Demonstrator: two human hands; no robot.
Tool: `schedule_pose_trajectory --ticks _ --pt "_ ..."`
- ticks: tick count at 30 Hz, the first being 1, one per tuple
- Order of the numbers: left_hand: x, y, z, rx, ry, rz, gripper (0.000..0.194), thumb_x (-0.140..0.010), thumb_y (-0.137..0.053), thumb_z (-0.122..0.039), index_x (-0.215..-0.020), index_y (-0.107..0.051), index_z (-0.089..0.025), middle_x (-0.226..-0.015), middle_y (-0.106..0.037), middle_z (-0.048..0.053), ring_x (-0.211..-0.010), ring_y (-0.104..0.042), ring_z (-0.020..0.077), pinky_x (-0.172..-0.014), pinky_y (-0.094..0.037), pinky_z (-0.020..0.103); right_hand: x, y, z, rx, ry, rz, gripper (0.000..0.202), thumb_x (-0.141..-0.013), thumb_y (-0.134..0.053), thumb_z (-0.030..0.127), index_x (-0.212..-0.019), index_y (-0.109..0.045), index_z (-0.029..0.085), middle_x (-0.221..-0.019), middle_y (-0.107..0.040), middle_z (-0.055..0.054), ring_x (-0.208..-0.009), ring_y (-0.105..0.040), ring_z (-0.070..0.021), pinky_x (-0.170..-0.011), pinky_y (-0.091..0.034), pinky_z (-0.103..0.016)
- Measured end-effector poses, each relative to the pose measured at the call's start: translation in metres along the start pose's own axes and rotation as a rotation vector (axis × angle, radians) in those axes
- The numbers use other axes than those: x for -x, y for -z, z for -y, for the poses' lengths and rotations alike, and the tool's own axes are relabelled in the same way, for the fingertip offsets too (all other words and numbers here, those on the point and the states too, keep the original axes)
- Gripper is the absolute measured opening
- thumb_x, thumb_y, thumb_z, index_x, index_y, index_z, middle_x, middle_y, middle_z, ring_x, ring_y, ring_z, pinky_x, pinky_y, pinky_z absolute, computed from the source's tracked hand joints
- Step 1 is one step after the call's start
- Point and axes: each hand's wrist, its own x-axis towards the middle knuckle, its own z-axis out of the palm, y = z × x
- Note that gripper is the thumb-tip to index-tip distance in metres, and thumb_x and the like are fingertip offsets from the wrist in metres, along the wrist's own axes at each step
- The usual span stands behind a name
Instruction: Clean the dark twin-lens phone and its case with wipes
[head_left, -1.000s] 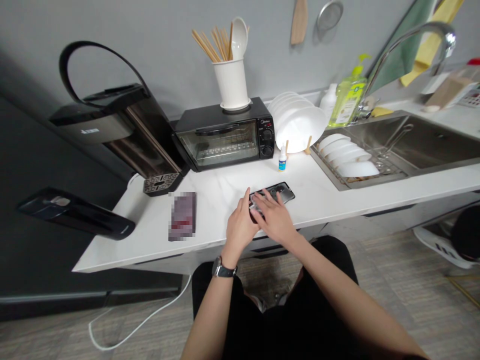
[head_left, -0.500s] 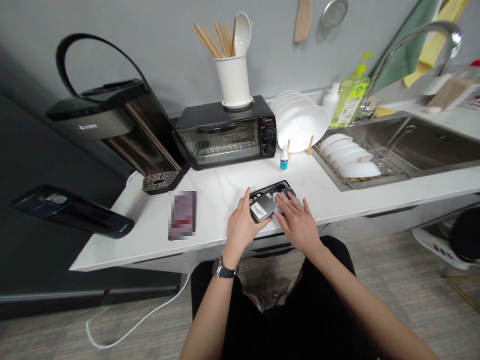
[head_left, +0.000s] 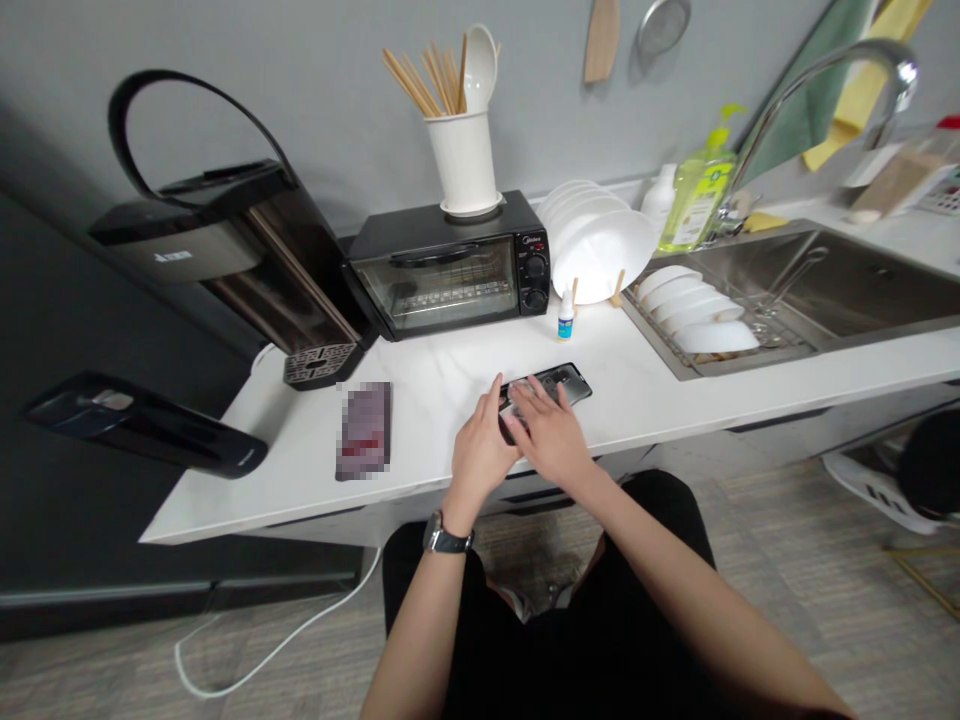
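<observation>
A dark phone with round camera lenses lies back side up on the white counter. My left hand grips its left end between thumb and fingers. Over the phone's left half, my right hand presses its fingers down on a small pale crumpled wipe, mostly hidden under them. The white label seen on the phone earlier is covered by this hand. Just behind the phone stands a small white bottle with a blue and yellow label.
A pixelated, flat purplish item lies to the left, near a dark flask-like object and a tall black machine. Behind are a toaster oven, white plates and, right, a sink holding bowls.
My right hand has slid left across the phone with the wipe, from the lens end to over the label. The left hand keeps its grip in nearly the same place.
</observation>
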Motion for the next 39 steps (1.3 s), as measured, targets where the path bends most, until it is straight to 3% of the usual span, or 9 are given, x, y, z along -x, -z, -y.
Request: schedule_pose_trajectory --ticks 3,7,13,18,22,26,33,36,39 --pt "0.003 0.0 0.002 -0.002 -0.015 -0.002 0.077 -0.096 -0.042 -0.012 -0.166 -0.013 -0.026 -0.152 -0.053 0.013 -0.126 -0.064 0.0248 -0.102 -0.054 0.037 0.013 0.0 0.025 -0.042 0.043 0.015 0.051 -0.111 -0.03 0.032 -0.153 -0.048 0.01 -0.157 -0.052 -0.014 -0.153 -0.037 -0.0276 -0.128 -0.019 -0.057" --pt "0.005 -0.001 0.003 -0.077 0.014 -0.001 0.082 -0.095 -0.048 -0.014 -0.166 -0.01 -0.024 -0.143 -0.059 0.014 -0.121 -0.067 0.0271 -0.097 -0.057 0.039 0.036 0.008 0.026 -0.048 0.106 0.05 0.052 -0.111 -0.033 0.036 -0.157 -0.043 0.015 -0.16 -0.048 -0.011 -0.153 -0.038 -0.0262 -0.128 -0.017 -0.059" --pt "0.001 -0.002 -0.001 -0.078 0.014 -0.018 0.108 -0.082 -0.08 -0.034 -0.165 -0.012 -0.028 -0.135 -0.062 0.01 -0.121 -0.066 0.0305 -0.095 -0.057 0.039 0.051 0.02 -0.016 0.075 0.067 0.013 0.052 -0.11 -0.037 0.039 -0.158 -0.041 0.019 -0.16 -0.047 -0.011 -0.153 -0.039 -0.027 -0.127 -0.021 -0.06" --pt "0.0 0.0 -0.005 -0.062 -0.01 -0.018 0.111 -0.08 -0.083 -0.046 -0.165 -0.014 -0.032 -0.136 -0.062 0.009 -0.122 -0.065 0.0304 -0.097 -0.056 0.039 0.028 0.022 -0.058 0.161 -0.045 -0.062 0.052 -0.11 -0.033 0.035 -0.155 -0.045 0.012 -0.159 -0.049 -0.015 -0.151 -0.042 -0.0303 -0.124 -0.028 -0.059" --pt "0.0 0.001 -0.005 -0.083 -0.025 -0.016 0.106 -0.082 -0.082 -0.045 -0.165 -0.018 -0.035 -0.134 -0.061 0.008 -0.12 -0.066 0.0294 -0.096 -0.056 0.038 0.002 0.018 -0.07 0.173 -0.114 -0.07 0.053 -0.108 -0.034 0.032 -0.15 -0.05 0.004 -0.153 -0.054 -0.021 -0.147 -0.047 -0.0348 -0.121 -0.034 -0.058" --pt "0.0 0.002 -0.005 -0.075 -0.039 -0.009 0.102 -0.084 -0.079 -0.045 -0.165 -0.018 -0.034 -0.135 -0.061 0.008 -0.119 -0.066 0.0295 -0.096 -0.056 0.038 -0.011 0.01 -0.045 0.115 -0.086 -0.045 0.052 -0.107 -0.035 0.031 -0.146 -0.054 0.003 -0.152 -0.055 -0.021 -0.147 -0.047 -0.0345 -0.122 -0.032 -0.058" --pt "0.004 0.002 0.001 -0.056 -0.024 0.006 0.082 -0.094 -0.046 -0.012 -0.167 -0.01 -0.029 -0.14 -0.059 0.011 -0.116 -0.068 0.025 -0.097 -0.055 0.036 0.015 0.008 0.028 -0.056 0.095 0.068 0.052 -0.107 -0.035 0.027 -0.152 -0.048 0.003 -0.156 -0.051 -0.018 -0.15 -0.043 -0.0266 -0.128 -0.025 -0.051" --pt "0.004 0.001 0.003 -0.086 -0.015 0.013 0.082 -0.095 -0.046 -0.014 -0.167 -0.008 -0.027 -0.136 -0.061 0.012 -0.117 -0.067 0.0255 -0.096 -0.055 0.037 0.035 0.014 0.031 -0.086 0.113 0.076 0.051 -0.108 -0.035 0.028 -0.155 -0.046 0.01 -0.159 -0.048 -0.014 -0.152 -0.041 -0.0247 -0.128 -0.026 -0.053" --pt "0.002 0.0 0.0 -0.103 0.01 0.008 0.086 -0.093 -0.055 -0.017 -0.166 -0.01 -0.027 -0.136 -0.062 0.011 -0.117 -0.068 0.0268 -0.095 -0.056 0.037 0.047 0.018 0.016 -0.061 0.094 0.051 0.05 -0.11 -0.035 0.032 -0.156 -0.045 0.015 -0.16 -0.048 -0.012 -0.152 -0.04 -0.0243 -0.127 -0.026 -0.055"
